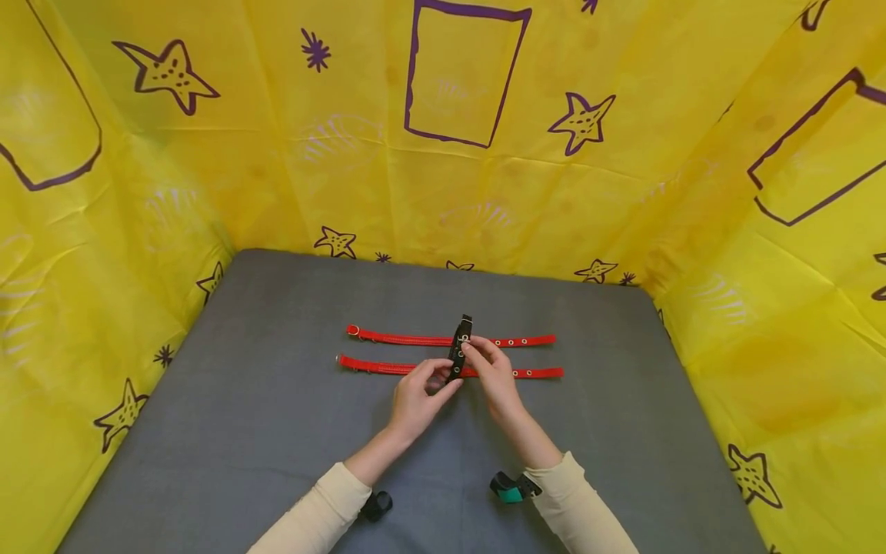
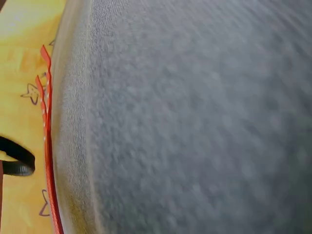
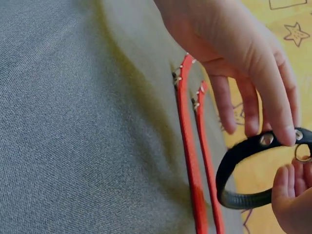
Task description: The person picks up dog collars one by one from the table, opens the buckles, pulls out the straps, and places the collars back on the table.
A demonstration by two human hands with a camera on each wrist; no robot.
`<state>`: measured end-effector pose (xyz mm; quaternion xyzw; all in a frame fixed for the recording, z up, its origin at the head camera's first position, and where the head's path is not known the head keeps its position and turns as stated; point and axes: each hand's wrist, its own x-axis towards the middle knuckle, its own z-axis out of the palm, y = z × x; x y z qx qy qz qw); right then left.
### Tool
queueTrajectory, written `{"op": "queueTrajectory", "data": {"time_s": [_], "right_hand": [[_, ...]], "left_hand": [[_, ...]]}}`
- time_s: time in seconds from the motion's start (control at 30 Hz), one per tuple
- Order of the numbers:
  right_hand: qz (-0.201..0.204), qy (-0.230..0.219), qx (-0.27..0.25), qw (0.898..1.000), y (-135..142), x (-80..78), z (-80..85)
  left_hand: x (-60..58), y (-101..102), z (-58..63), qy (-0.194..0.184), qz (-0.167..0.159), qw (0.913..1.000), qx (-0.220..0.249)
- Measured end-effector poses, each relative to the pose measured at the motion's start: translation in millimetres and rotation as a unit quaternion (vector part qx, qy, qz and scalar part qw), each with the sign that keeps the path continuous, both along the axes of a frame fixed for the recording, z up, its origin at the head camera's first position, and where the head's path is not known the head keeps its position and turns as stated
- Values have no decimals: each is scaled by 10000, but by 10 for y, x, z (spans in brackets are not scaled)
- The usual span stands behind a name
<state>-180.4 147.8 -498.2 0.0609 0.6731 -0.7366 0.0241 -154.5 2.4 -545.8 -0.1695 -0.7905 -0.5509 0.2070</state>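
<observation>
A black collar [image 1: 457,350] with metal eyelets is held up between both hands, above the grey table. It curves into a loop in the right wrist view. My right hand [image 1: 494,378] pinches its eyeleted strap from above with thumb and fingers. My left hand [image 1: 421,398] grips the lower part, its fingertips near a metal ring [image 3: 303,153]. Behind the hands, two red collars lie stretched out, a far one [image 1: 408,339] and a near one [image 1: 374,365]. Part of the near red collar is hidden by the hands. In the left wrist view only the black collar's edge [image 2: 20,168] shows.
The grey table [image 1: 277,431] is enclosed by yellow cloth walls [image 1: 346,177] with drawn stars and frames. Black straps sit at both wrists, the right one with a teal part [image 1: 511,495].
</observation>
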Motion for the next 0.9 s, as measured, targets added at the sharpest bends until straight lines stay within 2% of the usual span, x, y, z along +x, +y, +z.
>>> {"op": "queueTrajectory", "data": {"time_s": [0.17, 0.3, 0.37, 0.47, 0.6, 0.67, 0.77, 0.9], "right_hand": [[371, -26, -110, 9992, 45, 4, 31], [709, -48, -225, 9972, 97, -8, 44], [855, -92, -217, 9961, 123, -12, 56], [1114, -180, -90, 9936, 162, -10, 80], [1471, -319, 74, 9886, 210, 4, 110], [1599, -379, 79, 9864, 227, 12, 121], [1746, -445, 44, 9836, 246, 26, 132], [1928, -477, 28, 9801, 257, 36, 146]], "left_hand": [[-19, -83, -7, -211, -315, 9988, 314], [-74, -204, 38, -292, -263, 9978, 536], [-102, -272, 98, -367, -179, 9975, 585], [-115, -373, 267, -479, -204, 9966, 642], [-122, -496, 494, -798, -624, 9928, 644], [-135, -544, 551, -1052, -895, 9886, 593], [-156, -590, 585, -1365, -1255, 9816, 454], [-174, -602, 570, -1575, -1497, 9753, 384]]}}
